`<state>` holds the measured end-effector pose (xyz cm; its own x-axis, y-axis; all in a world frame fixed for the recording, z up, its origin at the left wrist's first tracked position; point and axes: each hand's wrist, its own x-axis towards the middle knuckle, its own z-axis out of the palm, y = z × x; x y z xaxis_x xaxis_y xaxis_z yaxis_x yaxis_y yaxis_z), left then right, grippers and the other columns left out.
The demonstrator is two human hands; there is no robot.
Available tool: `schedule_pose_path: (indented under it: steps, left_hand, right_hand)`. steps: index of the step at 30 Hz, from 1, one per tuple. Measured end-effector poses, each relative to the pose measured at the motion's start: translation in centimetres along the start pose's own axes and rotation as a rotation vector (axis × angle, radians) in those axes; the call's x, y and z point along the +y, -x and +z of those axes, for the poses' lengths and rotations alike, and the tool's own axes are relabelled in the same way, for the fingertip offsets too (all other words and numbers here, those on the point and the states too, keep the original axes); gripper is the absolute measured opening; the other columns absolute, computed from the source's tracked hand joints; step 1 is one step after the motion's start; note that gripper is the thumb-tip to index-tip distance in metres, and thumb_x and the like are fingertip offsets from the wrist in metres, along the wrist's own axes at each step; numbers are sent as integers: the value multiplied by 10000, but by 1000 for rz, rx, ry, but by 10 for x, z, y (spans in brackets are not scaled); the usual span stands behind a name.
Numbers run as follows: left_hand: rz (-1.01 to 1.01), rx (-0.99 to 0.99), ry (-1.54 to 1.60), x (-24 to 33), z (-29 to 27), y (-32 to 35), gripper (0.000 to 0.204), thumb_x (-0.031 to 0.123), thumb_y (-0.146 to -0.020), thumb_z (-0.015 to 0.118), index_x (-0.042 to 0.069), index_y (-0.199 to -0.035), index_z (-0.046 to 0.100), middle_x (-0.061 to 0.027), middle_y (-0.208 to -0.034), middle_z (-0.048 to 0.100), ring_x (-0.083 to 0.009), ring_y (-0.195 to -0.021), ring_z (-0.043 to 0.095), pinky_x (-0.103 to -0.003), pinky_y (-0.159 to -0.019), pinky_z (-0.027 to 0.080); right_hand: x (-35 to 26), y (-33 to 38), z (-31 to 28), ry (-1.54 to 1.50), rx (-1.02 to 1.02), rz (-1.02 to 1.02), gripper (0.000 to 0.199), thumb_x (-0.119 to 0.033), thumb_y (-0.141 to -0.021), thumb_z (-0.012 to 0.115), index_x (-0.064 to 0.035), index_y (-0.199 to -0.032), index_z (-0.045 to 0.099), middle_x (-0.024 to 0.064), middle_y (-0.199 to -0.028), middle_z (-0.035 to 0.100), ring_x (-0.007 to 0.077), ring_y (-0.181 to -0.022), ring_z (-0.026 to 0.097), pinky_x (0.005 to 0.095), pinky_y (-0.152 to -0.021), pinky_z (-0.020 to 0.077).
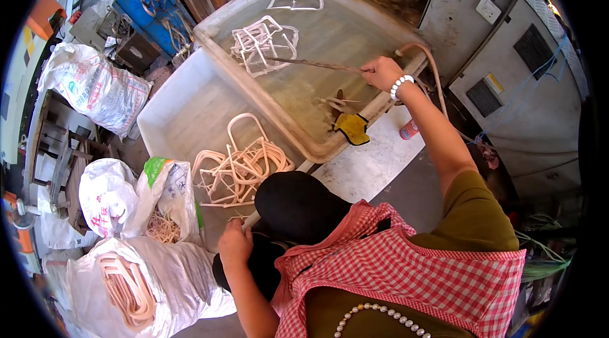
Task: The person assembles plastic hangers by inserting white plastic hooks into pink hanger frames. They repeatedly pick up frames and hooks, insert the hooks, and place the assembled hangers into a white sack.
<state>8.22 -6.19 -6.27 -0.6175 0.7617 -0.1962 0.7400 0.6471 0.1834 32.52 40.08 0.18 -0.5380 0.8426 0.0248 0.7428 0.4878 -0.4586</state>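
My right hand point(380, 74) clamped one wooden stick point(317, 65) over one of two plastic tubs point(257, 94), while I couldn't tell whether my left hand point(235, 245) gripped anything.

Workshop with tubs point(190, 106), sacks point(96, 87), machinery point(507, 125)

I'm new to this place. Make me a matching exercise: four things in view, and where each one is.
Things
1. Thin brown stick
2. White bead bracelet
3. Heap of peach-coloured bent loops
4. Yellow, dark-edged fabric piece

Places
A. Around the right wrist
B. At the edge of the pale tub holding liquid
C. Gripped by the right hand
D. In the pale tub nearer the left hand

Right pairs: 1-C, 2-A, 3-D, 4-B
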Motion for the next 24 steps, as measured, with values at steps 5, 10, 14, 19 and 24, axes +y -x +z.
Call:
schedule_pose_path:
  steps: [5,10,14,19,24]
  left_hand:
    - [7,-5,3,-1,0,-1,249,206,-830,636,76,-1038,597,-141,-992,636,-354,-886,627,-449,-762,506]
    - [10,-13,-6,-1,-1,0,244,205,-834,634,78,-1038,593,-145,-997,633,-352,-870,630,-450,-751,509]
    - [-16,-20,-29,5,-4,2,231,211,-833,636,77,-1016,591,-147,-961,631,-350,-847,634,-454,-733,512]
    - [14,-10,-25,-1,-1,1,221,221,-830,636,72,-987,593,-147,-940,627,-345,-839,633,-453,-726,512]
    - [41,-5,-28,6,-3,-4,217,216,-824,638,61,-969,595,-146,-945,627,-346,-842,629,-450,-724,511]
  right_hand:
    - [15,-4,32,-155,85,-19,289,-221,-809,650,-47,-1036,690,137,-784,695,241,-677,659,321,-679,513]
    - [-20,1,27,-7,31,-32,275,-241,-817,623,-83,-1029,698,161,-864,687,310,-760,658,356,-719,514]
    - [-27,-7,31,-72,174,-15,256,-225,-825,559,-116,-1002,708,173,-920,663,374,-841,623,409,-784,510]
    - [-53,-51,76,46,126,65,261,-204,-880,494,-104,-1014,694,184,-1002,658,363,-918,629,437,-818,509]
    - [-74,-102,132,2,36,96,264,-178,-886,487,-64,-1021,684,186,-1047,653,364,-978,621,438,-842,505]
